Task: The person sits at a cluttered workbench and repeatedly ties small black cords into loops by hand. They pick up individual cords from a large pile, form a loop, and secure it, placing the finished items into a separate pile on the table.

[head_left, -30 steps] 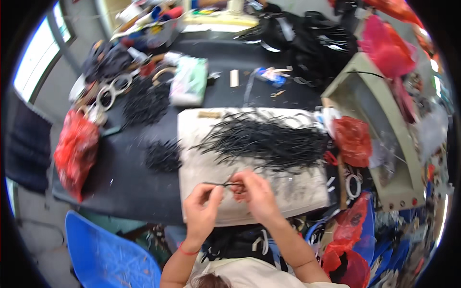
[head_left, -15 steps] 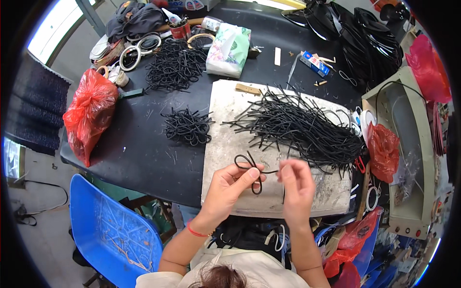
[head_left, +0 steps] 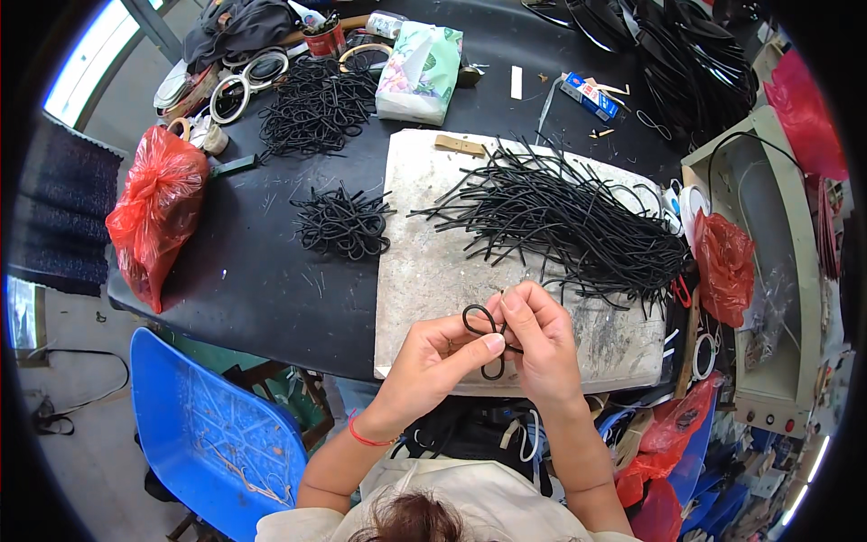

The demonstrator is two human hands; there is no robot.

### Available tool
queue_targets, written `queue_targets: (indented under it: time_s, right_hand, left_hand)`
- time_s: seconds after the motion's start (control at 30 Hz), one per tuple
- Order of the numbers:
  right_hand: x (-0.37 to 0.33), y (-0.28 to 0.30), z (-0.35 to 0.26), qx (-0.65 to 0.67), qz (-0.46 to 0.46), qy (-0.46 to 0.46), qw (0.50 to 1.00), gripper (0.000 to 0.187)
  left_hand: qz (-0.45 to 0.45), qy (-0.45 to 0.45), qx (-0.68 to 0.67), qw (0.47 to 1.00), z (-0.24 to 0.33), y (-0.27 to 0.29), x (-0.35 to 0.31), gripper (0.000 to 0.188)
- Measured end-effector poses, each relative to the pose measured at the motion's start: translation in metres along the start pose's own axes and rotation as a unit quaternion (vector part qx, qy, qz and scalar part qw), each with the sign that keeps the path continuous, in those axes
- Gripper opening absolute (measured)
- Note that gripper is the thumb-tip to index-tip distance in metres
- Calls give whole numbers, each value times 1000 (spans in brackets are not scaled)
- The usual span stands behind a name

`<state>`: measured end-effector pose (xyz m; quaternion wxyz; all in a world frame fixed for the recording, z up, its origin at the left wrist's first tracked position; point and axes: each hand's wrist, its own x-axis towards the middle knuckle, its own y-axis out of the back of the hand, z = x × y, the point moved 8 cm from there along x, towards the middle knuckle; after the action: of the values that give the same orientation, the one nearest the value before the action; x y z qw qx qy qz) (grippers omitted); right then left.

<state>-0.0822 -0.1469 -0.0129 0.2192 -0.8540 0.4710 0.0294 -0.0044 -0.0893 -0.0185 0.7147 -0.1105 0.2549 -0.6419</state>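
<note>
My left hand (head_left: pixel 442 357) pinches a looped black cord (head_left: pixel 479 313) between thumb and fingers, with one loop standing above the thumb and another hanging below it. Close against it, my right hand (head_left: pixel 542 339) is closed, its thumb and fingertips pinching the cord at the crossing; the exact grip is partly hidden. Both hands are over the near part of a stained pale board (head_left: pixel 433 289). Beyond them a big bundle of straight black cords (head_left: pixel 569 217) lies across the board. Left of the board sits a small pile of looped black cords (head_left: pixel 341 223).
A larger heap of black cords (head_left: pixel 316 104) lies at the back left, near a tissue pack (head_left: pixel 420 72) and white tape rolls (head_left: pixel 230 99). A red plastic bag (head_left: pixel 158 212) stands at the table's left. A blue plastic chair (head_left: pixel 217 425) is below it; a beige metal machine (head_left: pixel 768 271) is at right.
My right hand has come left to meet my left hand, and its fingers have closed at the cord. The left hand has shifted slightly right with the looped cord. The view has moved a little.
</note>
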Motion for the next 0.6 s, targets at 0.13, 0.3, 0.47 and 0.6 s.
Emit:
queue_targets:
  time_s: [0.13, 0.3, 0.47, 0.6]
  right_hand:
    - [1, 2, 2, -10, 4, -20, 1000, 23]
    - [3, 6, 0, -18, 27, -4, 999, 22]
    - [-3, 26, -14, -116, 88, 79, 986, 23]
    - [-11, 10, -1, -63, 31, 64, 996, 12]
  left_hand:
    - [3, 8, -11, 1000, 1, -3, 0, 13]
    - [7, -21, -23, 1000, -6, 2, 2, 13]
    - [131, -55, -163, 976, -4, 19, 5, 16]
    - [143, -66, -111, 981, -5, 17, 5, 15]
